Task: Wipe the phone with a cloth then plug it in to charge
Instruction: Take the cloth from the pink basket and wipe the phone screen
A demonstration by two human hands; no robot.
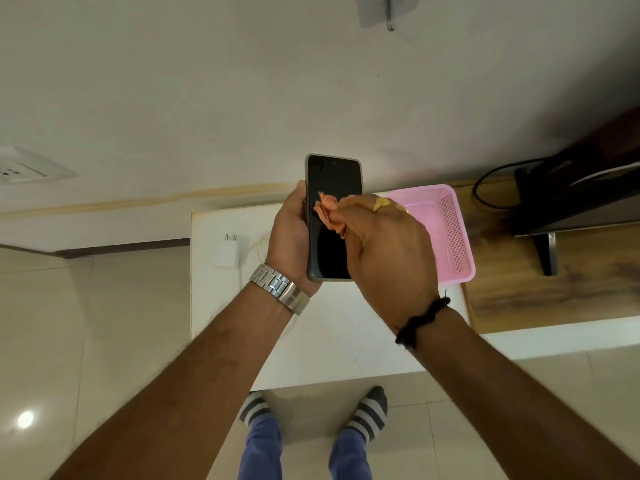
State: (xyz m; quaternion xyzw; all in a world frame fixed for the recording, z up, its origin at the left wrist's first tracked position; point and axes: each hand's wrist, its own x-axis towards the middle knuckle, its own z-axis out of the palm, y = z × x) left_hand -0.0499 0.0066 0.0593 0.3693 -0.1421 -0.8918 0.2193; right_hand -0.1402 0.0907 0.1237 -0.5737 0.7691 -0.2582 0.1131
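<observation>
Phone gripped in L hand, R hand pinching cloth on screen; white table, tiled floor.

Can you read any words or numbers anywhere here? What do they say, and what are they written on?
No text here can be read.
Black device at the right edge: a faint pale mark, too blurred to read.
Black-screened phone: screen dark, nothing showing.
White charger plug, pink plastic basket, silver metal wristwatch: no lettering visible.
</observation>
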